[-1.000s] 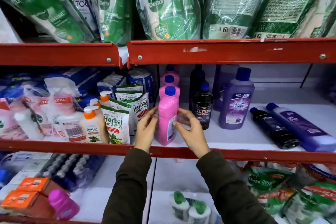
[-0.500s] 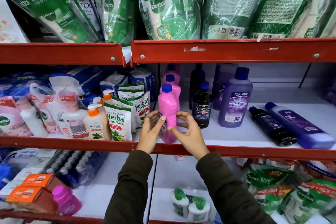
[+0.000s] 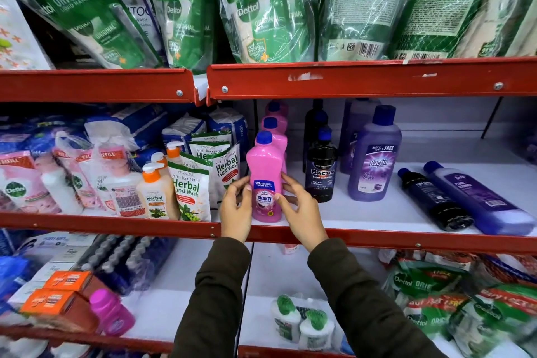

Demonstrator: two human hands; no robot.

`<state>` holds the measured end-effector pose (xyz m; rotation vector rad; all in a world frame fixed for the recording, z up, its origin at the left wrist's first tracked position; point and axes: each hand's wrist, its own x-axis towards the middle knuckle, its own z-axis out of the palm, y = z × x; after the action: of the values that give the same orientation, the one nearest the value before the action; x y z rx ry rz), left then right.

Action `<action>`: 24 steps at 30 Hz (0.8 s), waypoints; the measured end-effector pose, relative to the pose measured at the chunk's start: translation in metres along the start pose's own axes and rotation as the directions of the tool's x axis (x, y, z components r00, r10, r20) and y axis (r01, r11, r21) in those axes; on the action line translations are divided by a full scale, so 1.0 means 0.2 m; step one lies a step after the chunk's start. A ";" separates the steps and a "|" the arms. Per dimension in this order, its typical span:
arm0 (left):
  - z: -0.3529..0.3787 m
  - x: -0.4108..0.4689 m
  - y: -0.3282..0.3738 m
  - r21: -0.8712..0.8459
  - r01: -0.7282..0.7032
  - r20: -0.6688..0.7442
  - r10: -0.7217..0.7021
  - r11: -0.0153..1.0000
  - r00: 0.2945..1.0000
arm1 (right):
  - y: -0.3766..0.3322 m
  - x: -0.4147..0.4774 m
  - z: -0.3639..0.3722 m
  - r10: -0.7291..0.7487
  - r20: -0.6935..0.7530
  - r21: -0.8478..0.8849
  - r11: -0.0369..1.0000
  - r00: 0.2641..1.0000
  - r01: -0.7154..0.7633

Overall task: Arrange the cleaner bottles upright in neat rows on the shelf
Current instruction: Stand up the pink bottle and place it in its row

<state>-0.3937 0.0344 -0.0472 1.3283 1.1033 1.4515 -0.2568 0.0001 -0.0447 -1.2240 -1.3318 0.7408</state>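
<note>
While both hands steady the front pink Shakti bottle (image 3: pixel 265 180) at the front edge of the middle shelf (image 3: pixel 363 213), we judge the task to be a little past half done. We see the left hand (image 3: pixel 236 209) and the right hand (image 3: pixel 302 212) flanking the lower body of this bottle, fingers (image 3: pixel 287 183) loosely spread and touching its sides near the label; we cannot tell whether the grip is firm or only a light squaring touch. The bottle stands upright, label forward.

Completed, as far as the view shows:
- Pink row: three bottles upright, one behind the other.
- Black Bactin floor cleaner (image 3: pixel 321 176) row: at least two upright (a third may stand at the rear, but it is too dark to confirm).
- Purple Bactin bottle (image 3: pixel 374 154): one upright at the front, with one more behind it.

Outstanding:
- One black bottle (image 3: pixel 434 200) lying on its side, well to the right.
- One purple bottle (image 3: pixel 476 197) lying on its side just beside it.

We expect both lying bottles to need standing up and joining to the rows of matching colour. Neither hand is near them at present.
</note>
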 end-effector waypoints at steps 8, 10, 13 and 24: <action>0.14 -0.13 0.03 0.143 -0.083 -0.377 0.131 0.986 0.917 | 0.03 -0.08 -0.24 -0.043 -0.164 -0.012 0.999 0.986 0.042; 0.26 -0.18 0.05 0.182 -0.131 -0.375 0.192 0.975 0.907 | 0.04 -0.10 -0.38 -0.052 -0.198 -0.032 0.998 0.979 0.046; 0.45 -0.25 0.08 0.207 -0.206 -0.310 0.264 0.956 0.913 | 0.06 -0.11 -0.56 -0.073 -0.236 -0.108 0.993 0.969 0.049; 1.35 -0.39 0.07 0.246 -0.012 0.121 -0.018 0.969 0.993 | 0.13 -0.03 -1.49 0.095 -0.427 -0.484 0.816 0.899 -0.316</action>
<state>-0.1196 -0.0282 -0.0411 1.5652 1.2330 1.2419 0.0338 -0.0651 -0.0187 -1.8927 -1.1098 0.2310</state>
